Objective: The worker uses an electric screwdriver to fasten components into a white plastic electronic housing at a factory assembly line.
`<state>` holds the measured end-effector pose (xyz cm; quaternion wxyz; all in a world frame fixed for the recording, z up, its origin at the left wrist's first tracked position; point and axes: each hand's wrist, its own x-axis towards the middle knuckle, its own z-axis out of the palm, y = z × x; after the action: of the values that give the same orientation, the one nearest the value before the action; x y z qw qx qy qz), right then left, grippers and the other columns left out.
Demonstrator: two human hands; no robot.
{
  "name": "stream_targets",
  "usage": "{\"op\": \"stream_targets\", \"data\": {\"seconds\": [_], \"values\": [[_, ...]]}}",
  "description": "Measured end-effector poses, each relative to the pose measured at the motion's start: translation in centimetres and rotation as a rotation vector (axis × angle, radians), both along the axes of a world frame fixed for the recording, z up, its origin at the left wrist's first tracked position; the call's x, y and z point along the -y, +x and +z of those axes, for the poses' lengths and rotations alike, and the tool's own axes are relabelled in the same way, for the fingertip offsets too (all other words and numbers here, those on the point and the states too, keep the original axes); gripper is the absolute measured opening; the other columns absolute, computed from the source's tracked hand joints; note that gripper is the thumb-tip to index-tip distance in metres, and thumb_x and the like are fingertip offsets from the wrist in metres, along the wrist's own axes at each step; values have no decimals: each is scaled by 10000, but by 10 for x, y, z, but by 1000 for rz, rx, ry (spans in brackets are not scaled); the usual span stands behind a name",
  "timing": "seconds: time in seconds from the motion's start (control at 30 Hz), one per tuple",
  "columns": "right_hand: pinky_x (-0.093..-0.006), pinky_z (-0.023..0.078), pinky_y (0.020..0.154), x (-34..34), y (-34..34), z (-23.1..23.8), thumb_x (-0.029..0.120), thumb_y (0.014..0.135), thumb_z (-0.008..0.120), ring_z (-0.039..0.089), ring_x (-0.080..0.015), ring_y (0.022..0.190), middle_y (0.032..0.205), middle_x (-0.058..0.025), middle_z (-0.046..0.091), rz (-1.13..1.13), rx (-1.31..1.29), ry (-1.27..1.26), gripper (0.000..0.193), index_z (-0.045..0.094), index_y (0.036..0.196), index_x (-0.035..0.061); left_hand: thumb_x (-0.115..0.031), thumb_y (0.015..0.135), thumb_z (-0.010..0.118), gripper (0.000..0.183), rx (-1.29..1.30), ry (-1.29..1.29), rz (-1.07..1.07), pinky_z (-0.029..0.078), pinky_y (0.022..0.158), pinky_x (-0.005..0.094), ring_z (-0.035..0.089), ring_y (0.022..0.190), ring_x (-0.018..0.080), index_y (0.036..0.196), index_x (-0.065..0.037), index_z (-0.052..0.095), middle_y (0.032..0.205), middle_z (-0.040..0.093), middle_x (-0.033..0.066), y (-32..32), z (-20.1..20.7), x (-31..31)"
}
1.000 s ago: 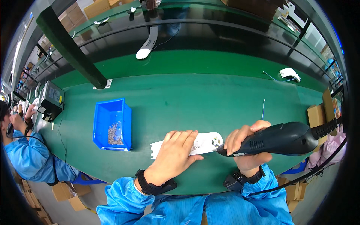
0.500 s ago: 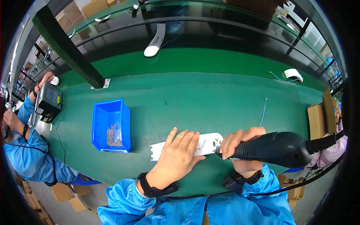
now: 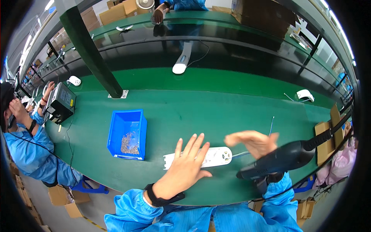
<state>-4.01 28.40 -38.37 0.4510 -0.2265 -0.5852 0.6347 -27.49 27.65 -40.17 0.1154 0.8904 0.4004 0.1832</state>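
My left hand (image 3: 185, 170) lies over a white, elongated plastic part (image 3: 217, 156) on the green table. Its fingers are spread, and its palm hides the middle of the part. A round end with small fittings shows to the right, a notched end to the left. My right hand (image 3: 253, 142), somewhat blurred, is raised just right of the part with fingers stretched out and thumb apart. In front of its wrist is a black corded power tool (image 3: 284, 157), like an electric screwdriver, its tip pointing left; the fingers are off it. A thin pale wire (image 3: 241, 154) runs between the part and my right hand.
A blue bin (image 3: 143, 135) with small metal screws stands left of my left hand. Behind are a green post (image 3: 91, 54) and a black conveyor (image 3: 224, 52) carrying a white part (image 3: 182, 62). A co-worker (image 3: 29, 143) sits left; a cardboard box (image 3: 324, 143) stands right.
My right hand has let go of the power tool and opened; the tool's tip has come away from the white part. My left hand remains on the part, fingers spread wider. The view has shifted.
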Motion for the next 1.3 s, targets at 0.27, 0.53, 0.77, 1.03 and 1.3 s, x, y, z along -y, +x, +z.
{"op": "stream_targets", "data": {"seconds": [0.27,0.53,0.77,1.03,1.3], "values": [[-369,436,800,-13,-24,-21,186,669,666,488,-306,923,1003,-155,510,140,1147,545,689,381,1276,29,30,732,568,211,80,315,699,464,675,415,573,795,353,934,9,509,887,571,173,-115,21,-38],[-383,441,817,-128,22,-9,78,624,638,507,-341,942,1015,-174,526,-517,980,972,579,467,1172,5,-152,634,712,276,-308,-42,693,497,628,409,620,722,339,838,-24,578,788,628,155,-142,-23,-46],[-464,354,910,-199,136,-77,236,684,715,434,-350,1094,1194,-196,431,-1174,1402,389,719,355,1271,30,-107,678,633,81,-200,2,645,480,576,399,614,669,330,686,-29,612,702,620,161,-137,-28,-46],[-456,309,908,-245,48,-48,340,701,684,434,-309,1067,1086,-141,501,-963,1397,968,543,505,1140,76,-84,749,584,66,-31,102,692,459,615,414,581,685,329,737,-26,555,731,584,138,-133,-27,-51],[-418,449,801,-281,-27,-72,293,672,720,515,-316,978,1060,-155,496,-622,1493,747,542,531,1155,134,-92,776,575,86,52,123,668,451,610,420,563,707,329,742,-25,532,735,555,132,-135,-24,-55]]}}
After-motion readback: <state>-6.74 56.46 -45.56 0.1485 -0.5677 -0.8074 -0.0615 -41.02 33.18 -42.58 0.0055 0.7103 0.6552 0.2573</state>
